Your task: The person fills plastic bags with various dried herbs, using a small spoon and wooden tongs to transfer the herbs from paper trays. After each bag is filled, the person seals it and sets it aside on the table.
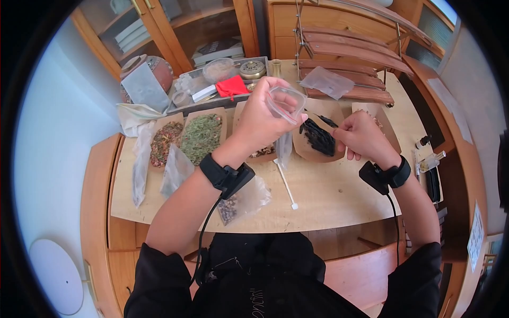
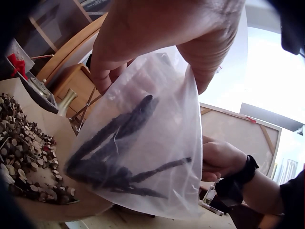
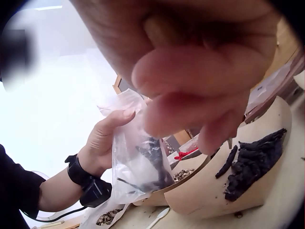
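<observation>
My left hand (image 1: 268, 108) holds up a clear plastic zip bag (image 1: 287, 104), gripping it near its mouth. Several long black dried pieces (image 2: 116, 138) lie inside the bag, seen through its cloudy wall. Over the brown paper tray (image 3: 190, 193) at centre right, my right hand (image 1: 366, 137) has its fingers curled. A slender black dried piece (image 3: 227, 162) extends from its fingertips, apart from the heap of black dried pieces (image 3: 255, 164) in that tray. The thumb-side grip is hidden in the right wrist view.
More paper trays hold green dried herb (image 1: 201, 135) and mixed dried flowers (image 1: 167, 144). A white plastic spoon (image 1: 286, 185) and a filled clear bag (image 1: 241, 204) lie near the front edge. Behind stand a grey tray (image 1: 175, 108) with a red pouch (image 1: 231, 87) and a slatted wooden rack (image 1: 347, 53).
</observation>
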Action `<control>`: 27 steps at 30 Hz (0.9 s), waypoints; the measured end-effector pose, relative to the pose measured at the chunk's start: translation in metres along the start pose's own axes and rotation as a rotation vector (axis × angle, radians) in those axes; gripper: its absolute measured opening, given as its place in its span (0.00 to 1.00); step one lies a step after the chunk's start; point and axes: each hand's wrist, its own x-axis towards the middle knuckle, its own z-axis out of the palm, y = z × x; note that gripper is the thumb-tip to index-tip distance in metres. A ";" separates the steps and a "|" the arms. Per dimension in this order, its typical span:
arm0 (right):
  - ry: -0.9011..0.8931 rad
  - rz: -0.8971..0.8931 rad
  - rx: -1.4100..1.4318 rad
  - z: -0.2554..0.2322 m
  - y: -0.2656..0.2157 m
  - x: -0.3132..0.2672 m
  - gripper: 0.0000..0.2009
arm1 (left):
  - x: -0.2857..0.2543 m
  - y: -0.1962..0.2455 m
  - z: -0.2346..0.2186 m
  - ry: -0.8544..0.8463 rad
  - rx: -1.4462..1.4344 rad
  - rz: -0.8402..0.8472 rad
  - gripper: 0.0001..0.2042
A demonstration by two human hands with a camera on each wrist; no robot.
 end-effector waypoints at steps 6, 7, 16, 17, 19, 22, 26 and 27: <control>-0.051 0.068 -0.134 0.006 -0.007 0.008 0.12 | 0.000 0.003 0.001 -0.014 0.015 0.001 0.32; -0.065 0.048 -0.117 0.007 -0.006 0.009 0.12 | 0.000 0.003 0.001 -0.013 0.020 0.004 0.31; 0.176 -0.170 0.105 -0.001 0.001 -0.017 0.10 | 0.000 -0.001 0.002 -0.012 0.028 0.010 0.30; 0.284 -0.264 0.165 -0.004 -0.002 -0.023 0.09 | 0.000 -0.002 0.002 -0.012 0.031 0.011 0.30; 0.359 -0.317 0.211 -0.002 -0.024 -0.040 0.09 | 0.000 -0.004 0.002 -0.014 0.035 0.015 0.31; 0.485 -0.610 0.166 0.007 -0.032 -0.045 0.08 | 0.000 -0.005 0.004 -0.014 0.034 0.019 0.31; 0.407 -0.679 -0.066 0.016 -0.030 -0.048 0.06 | 0.001 -0.008 0.004 0.007 -0.051 0.019 0.31; 0.405 -0.682 -0.066 0.017 -0.029 -0.050 0.06 | 0.001 -0.009 0.003 0.010 -0.050 0.021 0.31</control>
